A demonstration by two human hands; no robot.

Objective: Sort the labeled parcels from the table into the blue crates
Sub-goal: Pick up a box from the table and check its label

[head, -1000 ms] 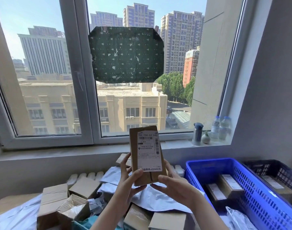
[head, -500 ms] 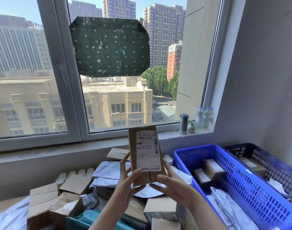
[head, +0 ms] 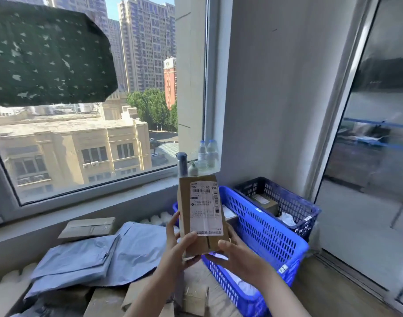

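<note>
Sunlit window point(head: 81, 145) is filling the background, with grey mailer bags point(head: 93, 255) heaped below. The left hand point(head: 177, 250) is gripping the upright labeled parcel point(head: 201, 213) by its lower left edge, fingers point(head: 172, 227) curled behind. The right hand point(head: 237, 255) is pinching its lower right corner, in front of the blue crate point(head: 264, 236).

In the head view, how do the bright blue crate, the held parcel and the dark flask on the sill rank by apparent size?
1. bright blue crate
2. held parcel, enlarged by nearness to the camera
3. dark flask
</note>
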